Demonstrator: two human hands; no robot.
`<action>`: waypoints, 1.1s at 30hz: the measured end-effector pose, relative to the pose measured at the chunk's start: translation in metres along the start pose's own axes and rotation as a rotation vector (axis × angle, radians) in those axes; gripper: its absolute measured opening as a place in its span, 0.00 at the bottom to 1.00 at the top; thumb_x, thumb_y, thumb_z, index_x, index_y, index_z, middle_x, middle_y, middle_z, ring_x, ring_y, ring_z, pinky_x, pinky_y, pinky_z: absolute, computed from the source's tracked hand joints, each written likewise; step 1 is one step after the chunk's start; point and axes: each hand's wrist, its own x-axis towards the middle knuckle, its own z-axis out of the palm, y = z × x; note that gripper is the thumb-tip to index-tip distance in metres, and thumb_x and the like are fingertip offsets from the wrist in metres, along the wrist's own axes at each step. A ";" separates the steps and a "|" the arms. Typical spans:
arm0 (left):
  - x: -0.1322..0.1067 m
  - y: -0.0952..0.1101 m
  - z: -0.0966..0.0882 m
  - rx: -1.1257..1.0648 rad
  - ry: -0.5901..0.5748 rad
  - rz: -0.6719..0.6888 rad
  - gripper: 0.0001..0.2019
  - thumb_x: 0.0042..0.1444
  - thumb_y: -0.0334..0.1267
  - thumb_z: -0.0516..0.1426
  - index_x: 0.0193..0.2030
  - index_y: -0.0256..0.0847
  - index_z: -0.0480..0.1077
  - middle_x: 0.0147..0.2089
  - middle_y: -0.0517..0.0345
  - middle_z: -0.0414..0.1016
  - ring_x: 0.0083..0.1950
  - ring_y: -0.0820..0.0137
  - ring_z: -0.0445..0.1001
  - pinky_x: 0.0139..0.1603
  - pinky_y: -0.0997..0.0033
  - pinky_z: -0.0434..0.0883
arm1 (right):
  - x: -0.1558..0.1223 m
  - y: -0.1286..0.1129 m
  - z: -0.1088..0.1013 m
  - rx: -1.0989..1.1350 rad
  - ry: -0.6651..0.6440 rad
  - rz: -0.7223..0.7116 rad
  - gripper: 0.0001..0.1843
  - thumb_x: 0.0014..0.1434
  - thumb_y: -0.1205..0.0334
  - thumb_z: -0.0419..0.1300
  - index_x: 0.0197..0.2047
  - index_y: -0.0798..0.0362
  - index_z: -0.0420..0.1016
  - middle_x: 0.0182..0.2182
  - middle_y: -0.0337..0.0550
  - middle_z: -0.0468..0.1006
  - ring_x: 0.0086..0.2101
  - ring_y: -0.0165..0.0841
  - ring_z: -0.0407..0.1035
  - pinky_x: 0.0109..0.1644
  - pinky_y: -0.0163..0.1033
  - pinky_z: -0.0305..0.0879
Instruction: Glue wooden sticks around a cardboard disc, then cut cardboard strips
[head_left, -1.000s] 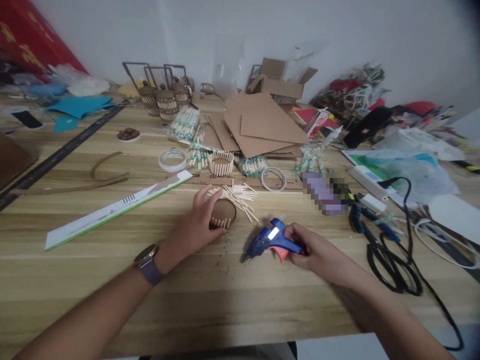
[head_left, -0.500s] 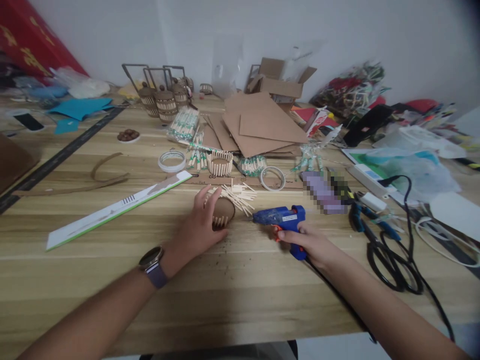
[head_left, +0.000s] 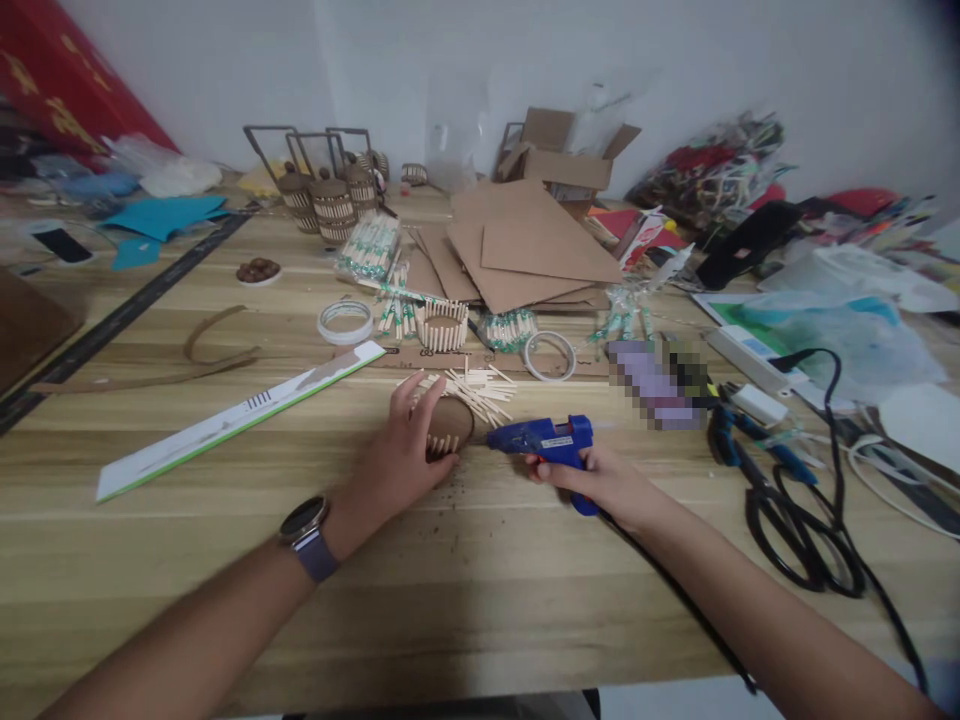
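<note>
My left hand rests on a small round cardboard piece edged with short wooden sticks, fingers curved over it and holding it down on the wooden table. My right hand grips a blue hot glue gun by its handle, nozzle pointing left and almost touching the cardboard piece. A loose pile of wooden sticks lies just behind the piece. A watch sits on my left wrist.
Behind lie a stick ring, two tape rolls, a green-edged ruler, cardboard sheets and small finished baskets. Black scissors, blue pliers and cables lie to the right. A cardboard strip curls at left.
My right hand turned the glue gun from tilted downward to level and moved it left, bringing the nozzle up to the cardboard piece. My left hand stayed on the piece.
</note>
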 end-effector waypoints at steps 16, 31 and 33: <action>0.000 0.000 0.001 -0.011 0.004 -0.012 0.46 0.50 0.28 0.65 0.71 0.46 0.46 0.71 0.39 0.48 0.74 0.48 0.51 0.71 0.40 0.57 | 0.000 0.003 0.014 -0.519 0.038 -0.251 0.18 0.59 0.52 0.58 0.46 0.51 0.82 0.35 0.42 0.84 0.32 0.38 0.76 0.38 0.40 0.74; 0.001 0.000 0.001 0.002 0.002 0.005 0.45 0.50 0.28 0.65 0.71 0.45 0.46 0.70 0.38 0.48 0.73 0.46 0.51 0.70 0.38 0.58 | 0.001 0.010 0.022 -0.553 0.071 -0.326 0.14 0.59 0.54 0.58 0.42 0.53 0.79 0.36 0.45 0.84 0.35 0.38 0.78 0.40 0.39 0.74; 0.001 0.000 0.001 0.002 0.002 0.004 0.45 0.51 0.29 0.64 0.71 0.46 0.45 0.70 0.39 0.48 0.73 0.46 0.51 0.70 0.38 0.59 | 0.001 0.009 0.022 -0.567 0.068 -0.340 0.14 0.59 0.54 0.58 0.42 0.52 0.79 0.36 0.45 0.84 0.34 0.38 0.78 0.40 0.39 0.74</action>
